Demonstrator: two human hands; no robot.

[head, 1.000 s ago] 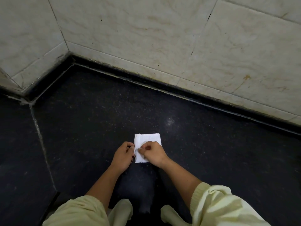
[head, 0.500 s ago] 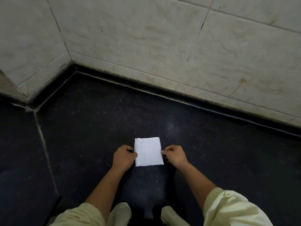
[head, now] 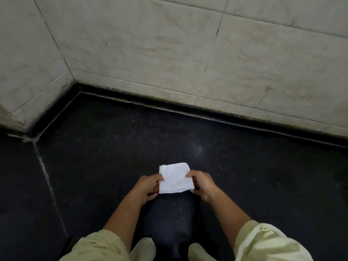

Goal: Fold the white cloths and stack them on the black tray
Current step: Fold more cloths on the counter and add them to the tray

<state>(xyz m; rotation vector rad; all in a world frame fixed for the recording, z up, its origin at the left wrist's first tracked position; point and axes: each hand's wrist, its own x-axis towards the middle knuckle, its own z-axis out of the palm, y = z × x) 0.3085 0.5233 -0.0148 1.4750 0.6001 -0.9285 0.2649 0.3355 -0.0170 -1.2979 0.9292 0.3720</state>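
Head view: we pinch the folded white cloth [head: 175, 178] by its side edges, fingers [head: 190, 174] of the left hand [head: 148, 187] and right hand [head: 202, 183] clenched on it. Nearly square, it sits between them, equally near both, low over the dark surface [head: 113, 157]. No tray shows.

We are finding no text, label, brand, number or sign that can be read anywhere in this view. The white cloth [head: 174, 178], the marbled wall tiles [head: 169, 53] and the dark speckled stone surface [head: 244, 166] are showing us only plain, unprinted faces.
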